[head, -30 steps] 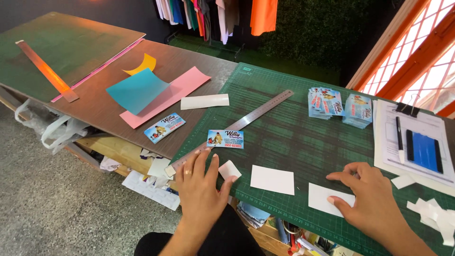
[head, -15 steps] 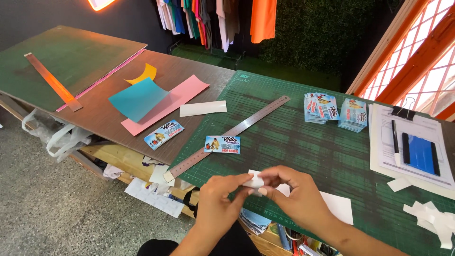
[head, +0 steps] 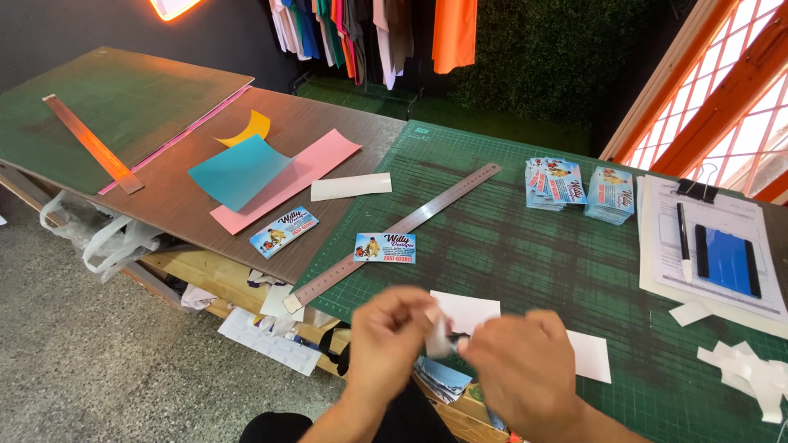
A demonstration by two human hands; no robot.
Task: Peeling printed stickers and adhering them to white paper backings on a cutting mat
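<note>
My left hand (head: 390, 332) and my right hand (head: 525, 369) meet over the near edge of the green cutting mat (head: 542, 238). Both pinch a small white paper piece (head: 439, 335) between their fingertips; the hands are blurred by motion. Just beyond them lie two white rectangles, one (head: 469, 310) partly behind my fingers and another (head: 593, 356) to the right. A printed card (head: 385, 247) lies on the mat beside a long steel ruler (head: 394, 235).
Two stacks of printed cards (head: 579, 189) sit at the mat's far right, beside a clipboard with a pen and blue squeegee (head: 726, 258). White paper scraps (head: 751, 377) lie at right. Teal (head: 238, 171), pink and yellow sheets, another card (head: 284, 231), a white strip (head: 350, 186) lie at left.
My hands lifted off the mat and came together, picking up the small white piece that lay near my left hand. They now hold it slightly lower and closer to me.
</note>
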